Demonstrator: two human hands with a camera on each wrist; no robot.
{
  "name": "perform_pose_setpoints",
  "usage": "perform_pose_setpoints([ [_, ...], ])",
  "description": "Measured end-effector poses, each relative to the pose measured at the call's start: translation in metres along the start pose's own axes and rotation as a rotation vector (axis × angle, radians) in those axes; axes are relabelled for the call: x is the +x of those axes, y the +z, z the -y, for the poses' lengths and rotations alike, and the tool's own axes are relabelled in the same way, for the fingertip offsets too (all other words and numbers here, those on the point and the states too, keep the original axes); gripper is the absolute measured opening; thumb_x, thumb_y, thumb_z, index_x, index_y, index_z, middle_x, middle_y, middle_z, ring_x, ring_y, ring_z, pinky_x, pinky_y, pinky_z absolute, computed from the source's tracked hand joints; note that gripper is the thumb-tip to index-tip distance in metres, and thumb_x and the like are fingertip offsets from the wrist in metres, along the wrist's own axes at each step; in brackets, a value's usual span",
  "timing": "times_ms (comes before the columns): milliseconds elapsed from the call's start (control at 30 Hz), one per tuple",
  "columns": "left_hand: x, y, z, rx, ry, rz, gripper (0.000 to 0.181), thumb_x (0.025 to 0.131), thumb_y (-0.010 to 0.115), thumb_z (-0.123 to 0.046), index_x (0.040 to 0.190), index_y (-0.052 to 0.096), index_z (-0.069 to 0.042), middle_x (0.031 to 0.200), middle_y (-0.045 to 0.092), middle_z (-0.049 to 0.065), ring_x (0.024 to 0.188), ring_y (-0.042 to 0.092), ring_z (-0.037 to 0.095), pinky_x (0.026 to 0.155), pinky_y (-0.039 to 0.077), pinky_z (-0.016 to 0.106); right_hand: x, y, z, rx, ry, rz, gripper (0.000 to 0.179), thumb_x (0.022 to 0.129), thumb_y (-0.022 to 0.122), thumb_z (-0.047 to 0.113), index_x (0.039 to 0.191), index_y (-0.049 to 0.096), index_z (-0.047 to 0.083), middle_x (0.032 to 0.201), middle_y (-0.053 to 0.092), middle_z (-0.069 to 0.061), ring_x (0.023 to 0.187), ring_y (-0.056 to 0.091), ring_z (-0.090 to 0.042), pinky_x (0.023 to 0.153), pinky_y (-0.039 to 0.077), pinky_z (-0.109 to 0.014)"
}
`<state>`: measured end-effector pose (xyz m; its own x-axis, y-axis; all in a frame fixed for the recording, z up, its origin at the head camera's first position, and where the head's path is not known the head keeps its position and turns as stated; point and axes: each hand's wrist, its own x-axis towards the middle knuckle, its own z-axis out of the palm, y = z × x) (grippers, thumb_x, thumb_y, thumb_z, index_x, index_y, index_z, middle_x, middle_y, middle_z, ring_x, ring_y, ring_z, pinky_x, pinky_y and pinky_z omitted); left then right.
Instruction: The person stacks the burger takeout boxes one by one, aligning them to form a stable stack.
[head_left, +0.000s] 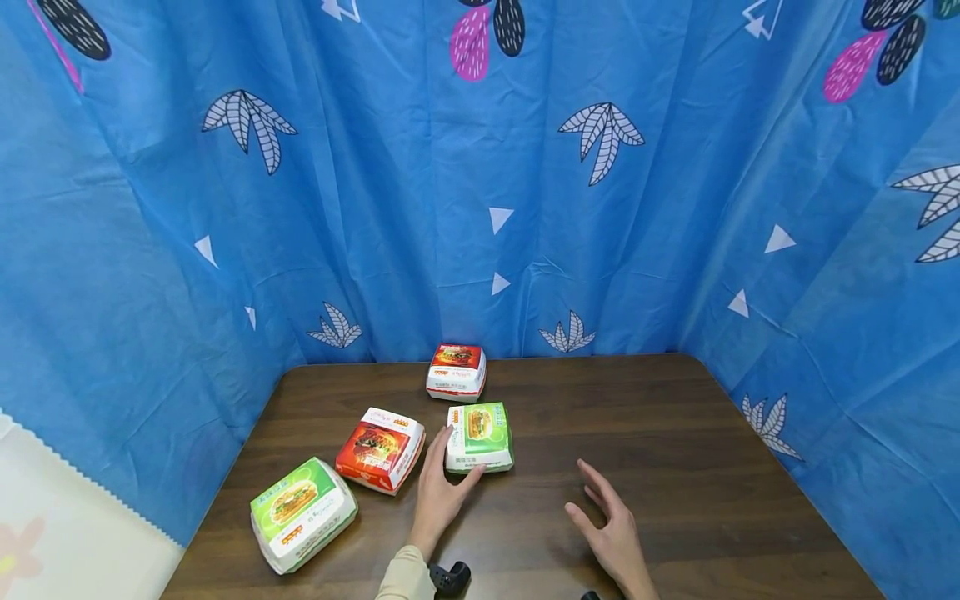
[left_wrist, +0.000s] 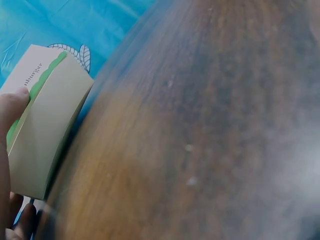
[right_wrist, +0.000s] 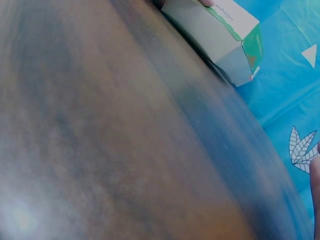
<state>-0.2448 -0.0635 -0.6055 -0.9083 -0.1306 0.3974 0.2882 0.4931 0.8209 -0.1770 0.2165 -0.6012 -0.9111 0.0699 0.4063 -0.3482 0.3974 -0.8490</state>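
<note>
My left hand [head_left: 442, 492] grips a green-and-white burger box [head_left: 491, 425] near the middle of the table. Its fingers lie along the box's left side and the thumb is at the front edge. In the left wrist view the thumb [left_wrist: 15, 102] presses near the green wavy border of that box [left_wrist: 50, 115], with other fingers low at its side. To the right, my right hand [head_left: 613, 529] hovers over the table with fingers spread and nothing in it. The right wrist view shows the same box [right_wrist: 215, 35] at the top, a fingertip on its edge.
Behind the held box stands a red-and-white burger box [head_left: 456, 372]. Left of my left hand lie another red one [head_left: 381, 450] and a larger green one [head_left: 303, 512]. A blue patterned curtain [head_left: 480, 183] hangs round the dark wooden table [head_left: 712, 467].
</note>
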Motion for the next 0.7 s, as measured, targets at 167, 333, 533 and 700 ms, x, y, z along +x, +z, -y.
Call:
perform_pose_setpoints([
  [167, -0.0021, -0.0005, -0.0012, -0.008, -0.003, 0.012, 0.083, 0.079, 0.090, -0.034, 0.149, 0.052, -0.011, 0.154, 0.050, 0.016, 0.142, 0.048, 0.034, 0.115, 0.039, 0.054, -0.0004, 0.0001, 0.0013, -0.004, 0.010, 0.001, 0.063, 0.091, 0.077, 0.006, 0.149, 0.053, 0.011, 0.152, 0.055, -0.010, 0.134, 0.044, 0.012, 0.104, 0.041, -0.009],
  [333, -0.0049, 0.0005, -0.0026, -0.007, 0.006, 0.029, 0.082, 0.080, 0.089, -0.035, 0.149, 0.052, -0.012, 0.154, 0.049, 0.016, 0.142, 0.047, 0.034, 0.116, 0.039, 0.054, 0.0001, 0.0000, 0.0009, -0.001, -0.003, -0.005, 0.062, 0.091, 0.077, 0.006, 0.148, 0.054, 0.012, 0.152, 0.055, -0.011, 0.135, 0.044, 0.012, 0.104, 0.042, -0.010],
  [533, -0.0074, 0.0020, -0.0050, -0.010, 0.056, 0.037, 0.082, 0.080, 0.090, -0.034, 0.149, 0.052, -0.014, 0.154, 0.049, 0.015, 0.142, 0.048, 0.032, 0.115, 0.039, 0.052, 0.0001, -0.0003, 0.0005, 0.007, -0.013, -0.003, 0.062, 0.091, 0.076, 0.005, 0.149, 0.054, 0.012, 0.152, 0.055, -0.010, 0.134, 0.044, 0.012, 0.104, 0.042, -0.010],
  [700, -0.0087, 0.0015, -0.0069, -0.013, 0.072, 0.030, 0.080, 0.079, 0.090, -0.033, 0.148, 0.054, -0.014, 0.153, 0.050, 0.015, 0.141, 0.049, 0.033, 0.115, 0.040, 0.052, -0.0012, 0.0002, 0.0004, 0.006, -0.008, -0.001, 0.062, 0.091, 0.076, 0.006, 0.149, 0.053, 0.013, 0.152, 0.055, -0.012, 0.134, 0.044, 0.012, 0.104, 0.042, -0.010],
])
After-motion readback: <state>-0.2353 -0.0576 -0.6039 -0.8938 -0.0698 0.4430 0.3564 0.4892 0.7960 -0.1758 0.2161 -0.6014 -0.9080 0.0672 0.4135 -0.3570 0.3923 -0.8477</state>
